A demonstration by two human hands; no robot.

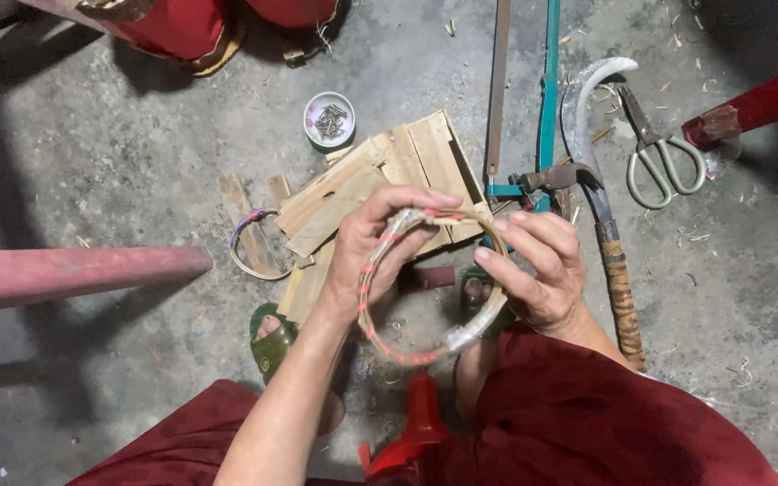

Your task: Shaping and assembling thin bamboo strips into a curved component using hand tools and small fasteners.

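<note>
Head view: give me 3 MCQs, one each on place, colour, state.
1. Where are the scissors?
A. on the floor, upper right
B. in the left hand
C. on the wooden slats

2. What colour is the binding on the woven ring?
A. blue
B. red
C. green

3. How is the ring held?
A. lying on the floor
B. by one hand only
C. by both hands

Key: 1 A, they lie on the concrete beside the sickle. 2 B, red wraps dot the rim. 3 C, the left hand and right hand grip opposite sides.

Grey concrete floor point(119, 153) carries wooden slats point(380, 184), a small dish of nails point(330, 119), scissors point(664, 157), a sickle point(598, 171) and a hammer point(547, 178).
</note>
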